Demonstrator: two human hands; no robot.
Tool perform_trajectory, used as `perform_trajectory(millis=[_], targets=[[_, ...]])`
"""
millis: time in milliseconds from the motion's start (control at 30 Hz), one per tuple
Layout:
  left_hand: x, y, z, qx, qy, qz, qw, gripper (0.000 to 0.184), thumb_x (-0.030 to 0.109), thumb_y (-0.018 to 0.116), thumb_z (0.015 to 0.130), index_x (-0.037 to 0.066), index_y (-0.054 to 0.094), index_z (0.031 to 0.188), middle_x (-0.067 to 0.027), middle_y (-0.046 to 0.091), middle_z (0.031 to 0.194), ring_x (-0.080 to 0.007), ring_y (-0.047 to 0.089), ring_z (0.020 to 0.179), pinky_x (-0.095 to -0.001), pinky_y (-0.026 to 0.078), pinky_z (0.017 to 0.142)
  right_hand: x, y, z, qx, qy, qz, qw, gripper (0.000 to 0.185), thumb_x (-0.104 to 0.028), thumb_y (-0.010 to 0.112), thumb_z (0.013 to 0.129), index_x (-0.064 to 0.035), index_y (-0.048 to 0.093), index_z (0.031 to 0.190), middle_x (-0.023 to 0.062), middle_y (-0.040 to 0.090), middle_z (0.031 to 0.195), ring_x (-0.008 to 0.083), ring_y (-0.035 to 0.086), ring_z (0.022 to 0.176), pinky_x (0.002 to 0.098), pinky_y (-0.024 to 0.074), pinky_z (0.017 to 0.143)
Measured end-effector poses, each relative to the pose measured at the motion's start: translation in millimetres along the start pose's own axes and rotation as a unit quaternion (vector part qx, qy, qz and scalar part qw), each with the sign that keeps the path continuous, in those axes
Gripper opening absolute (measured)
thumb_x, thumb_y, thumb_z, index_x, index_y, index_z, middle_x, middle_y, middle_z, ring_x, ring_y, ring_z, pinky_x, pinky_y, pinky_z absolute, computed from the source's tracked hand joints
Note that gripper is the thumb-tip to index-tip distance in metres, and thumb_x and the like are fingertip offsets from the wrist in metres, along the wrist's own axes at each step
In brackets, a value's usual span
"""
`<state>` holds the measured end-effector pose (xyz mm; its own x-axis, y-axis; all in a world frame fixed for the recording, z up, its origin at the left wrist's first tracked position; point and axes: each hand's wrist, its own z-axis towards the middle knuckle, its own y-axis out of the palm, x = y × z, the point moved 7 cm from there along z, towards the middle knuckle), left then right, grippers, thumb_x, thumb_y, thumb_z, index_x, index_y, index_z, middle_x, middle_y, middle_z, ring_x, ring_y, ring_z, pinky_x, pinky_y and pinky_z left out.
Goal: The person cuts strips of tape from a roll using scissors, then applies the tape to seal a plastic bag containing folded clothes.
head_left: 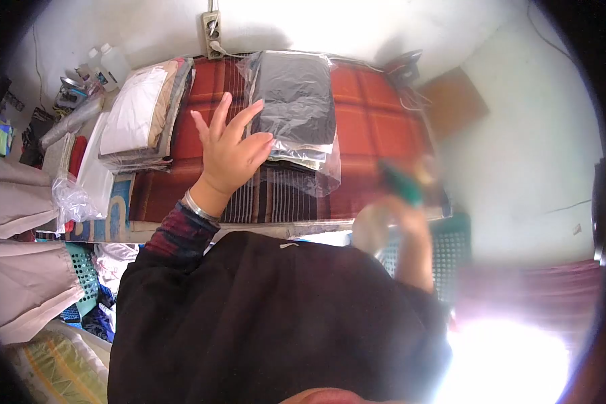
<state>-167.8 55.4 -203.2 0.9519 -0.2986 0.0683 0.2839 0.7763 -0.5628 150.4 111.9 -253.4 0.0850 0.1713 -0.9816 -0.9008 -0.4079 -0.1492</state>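
My left hand (pixel 227 156) hovers over the cloth with its fingers spread and nothing in it. Right behind its fingertips lies a stack of folded clothes in clear plastic (pixel 295 94), a dark grey piece on top. On the right, my right hand (pixel 405 214) is wrapped round a spray bottle (pixel 370 229) with a green spray head (pixel 400 183). Motion smears this hand and the bottle, which is tilted near the front right corner of the table. A red and brown plaid cloth (pixel 377 121) covers the tabletop.
A second bagged stack of clothes (pixel 131 111) lies at the left, beside plastic bottles (pixel 114 62). An iron (pixel 405 67) stands at the back right. A power strip (pixel 212 34) hangs on the wall. A green basket (pixel 451 249) sits below the table's right end.
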Motion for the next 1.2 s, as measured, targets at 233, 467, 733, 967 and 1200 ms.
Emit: perform_trajectory(millis=[233,467,733,967,1200], targets=[[9.5,-5.7,9.3,-0.013,-0.001,-0.035,0.999,0.009,0.029,0.071,0.076,0.021,0.07,0.072,0.0023,0.051,0.136,-0.0367,0.024,0.139,-0.0712,-0.004,0.104,60.3,142.8,60.9,-0.06,0.058,-0.045,0.995,0.031,-0.021,0.074,0.079,-0.004,0.066,0.104,0.0052,0.067,0.085,0.011,0.06,0.071,0.0274,0.0488,0.065],[16.0,-4.1,12.6,-0.016,0.025,-0.048,0.998,0.008,0.024,0.073,0.072,0.021,0.067,0.068,0.0037,0.051,0.136,-0.0368,0.025,0.139,-0.075,-0.001,0.101,52.2,110.9,78.8,0.168,-0.007,0.027,0.985,0.021,-0.015,0.073,0.077,-0.0032,0.065,0.092,0.0049,0.065,0.078,0.0115,0.061,0.066,0.0276,0.0484,0.061],[3.5,-2.5,2.7,-0.032,0.003,-0.066,0.997,0.008,0.028,0.073,0.072,0.022,0.069,0.074,0.0034,0.048,0.138,-0.0367,0.025,0.139,-0.0757,0.004,0.101,50.5,125.5,53.6,0.0,0.095,-0.221,0.971,0.027,-0.021,0.072,0.073,-0.0019,0.064,0.09,0.0076,0.064,0.069,0.0184,0.063,0.063,0.0329,0.0497,0.061],[-21.3,-31.9,-19.8,-0.041,0.002,-0.133,0.99,0.046,0.03,0.073,0.075,0.019,0.063,0.119,-0.0084,0.047,0.138,-0.0354,0.034,0.135,-0.0675,0.025,0.101,28.1,45.8,-12.7,-0.02,0.111,-0.269,0.956,0.036,-0.024,0.077,0.073,-0.004,0.067,0.101,0.0067,0.067,0.082,0.0137,0.061,0.074,0.0293,0.048,0.07],[-68.9,-49.0,-54.9,-0.003,-0.246,-0.518,0.819,0.06,0.009,0.063,0.082,-0.004,0.041,0.136,-0.0176,0.056,0.125,-0.024,0.055,0.116,-0.0369,0.039,0.102,-22.5,-92.7,-3.9,0.275,0.117,-0.133,0.945,0.038,-0.028,0.076,0.078,-0.0045,0.069,0.107,-0.0001,0.066,0.088,0.009,0.058,0.08,0.0254,0.0455,0.074]])
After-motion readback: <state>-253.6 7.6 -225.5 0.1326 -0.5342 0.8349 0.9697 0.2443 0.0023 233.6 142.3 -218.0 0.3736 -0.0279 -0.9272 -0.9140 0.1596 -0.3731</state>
